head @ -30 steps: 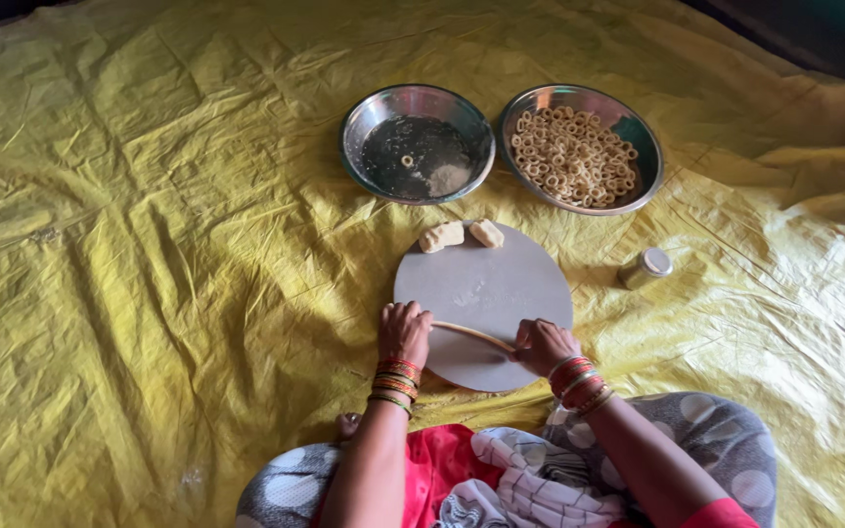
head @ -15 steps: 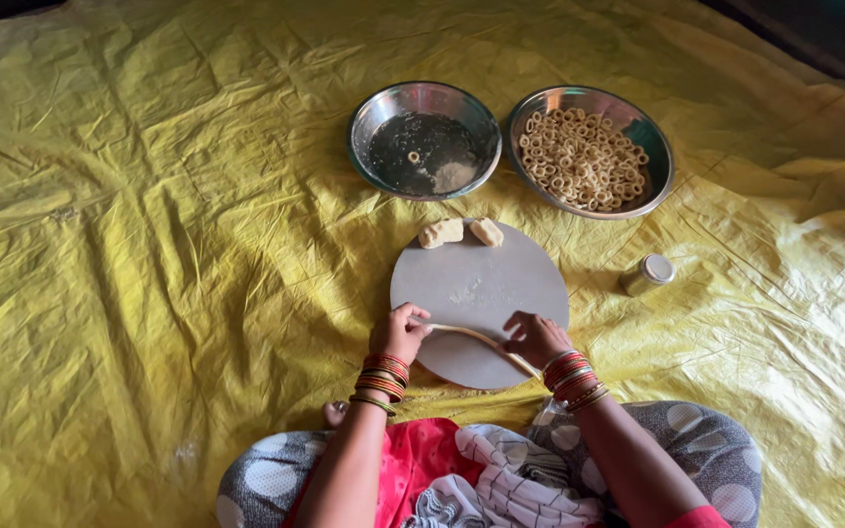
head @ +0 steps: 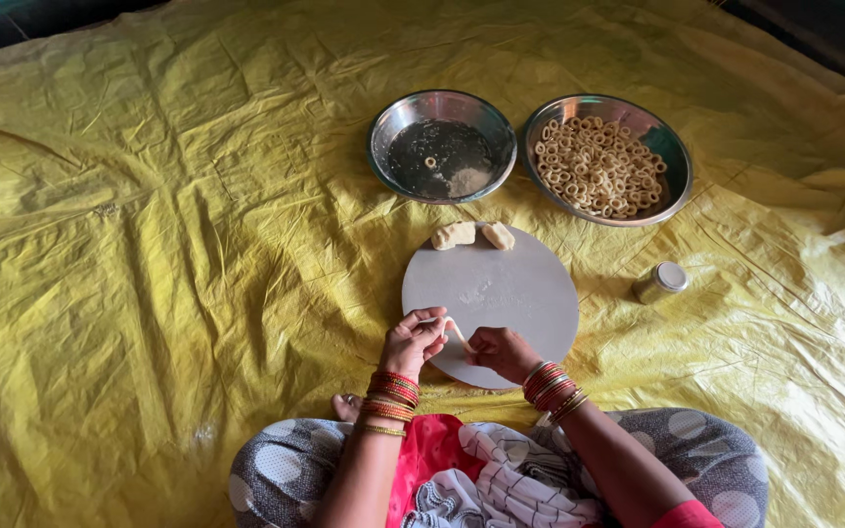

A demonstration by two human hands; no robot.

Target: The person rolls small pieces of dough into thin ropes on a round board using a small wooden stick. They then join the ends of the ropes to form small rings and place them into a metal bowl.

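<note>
Yellow sheet (head: 149, 244) lies wide; both hands (head: 457, 342) pinch dough strip (head: 454, 330) at board's (head: 501, 284) near edge.

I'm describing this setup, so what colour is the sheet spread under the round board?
Yellow, wrinkled sheet, seen best in the head view.

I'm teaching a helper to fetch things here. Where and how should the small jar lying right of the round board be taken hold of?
Grip the small jar across its short body, just below the pale lid, coming down from above. It seems to lie tilted on the yellow sheet, lid toward the upper right, so its rounded sides are exposed and nothing crowds it; the round board and the bowl of rings stand apart.
</note>
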